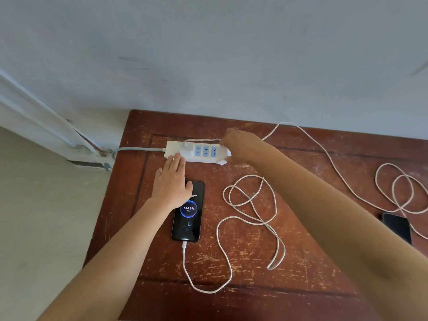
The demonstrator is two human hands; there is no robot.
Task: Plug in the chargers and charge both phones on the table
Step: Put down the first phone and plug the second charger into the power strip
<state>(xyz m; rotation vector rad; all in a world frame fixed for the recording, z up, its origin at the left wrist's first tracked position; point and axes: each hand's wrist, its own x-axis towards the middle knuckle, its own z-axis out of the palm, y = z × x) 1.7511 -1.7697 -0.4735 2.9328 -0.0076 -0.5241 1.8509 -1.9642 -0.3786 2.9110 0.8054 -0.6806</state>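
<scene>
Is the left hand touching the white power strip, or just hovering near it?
Touching. In the head view, the fingertips of the left hand lie flat on the near edge of the power strip, with no gap showing between them.

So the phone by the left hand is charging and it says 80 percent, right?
Not quite. The head view shows the phone by the left hand is charging, with a cable plugged into it, but its screen reads 44.99 percent, not 80.

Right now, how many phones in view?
2. Lit phone mid-table, cable plugged in, partly under the left hand. Dark phone at the right edge, partly hidden by the right forearm.
</scene>
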